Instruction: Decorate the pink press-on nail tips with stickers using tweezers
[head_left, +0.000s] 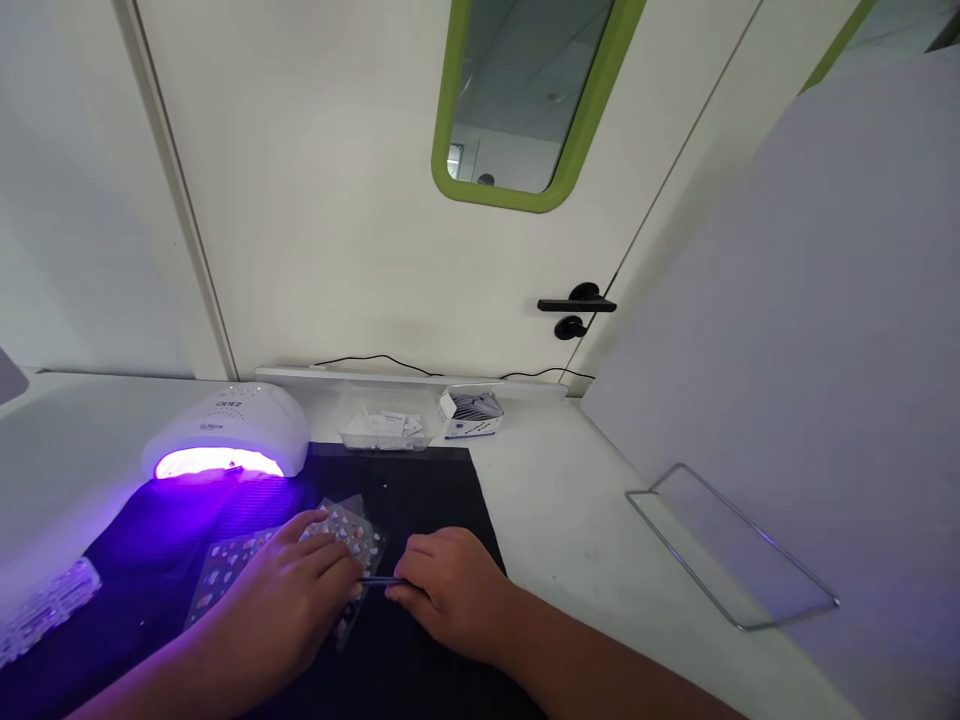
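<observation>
Mid-left: lamp (229, 425), lit violet. Mid-frame: tray (384, 443), box (472, 420) just beside. Lower right: wire frame (718, 607). Lower centre: sheets (366, 535) on black mat (442, 490), partly hidden by left hand (292, 590). Between hands: stick (381, 580), pinched narrowly in right hand (450, 590), other end at curled left fingers (337, 568); grip there impossible to tell.

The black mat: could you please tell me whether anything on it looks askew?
Slightly: the sticker sheets by the left hand overlap at uneven angles, not squarely stacked. Nothing else clearly stands out.
</observation>
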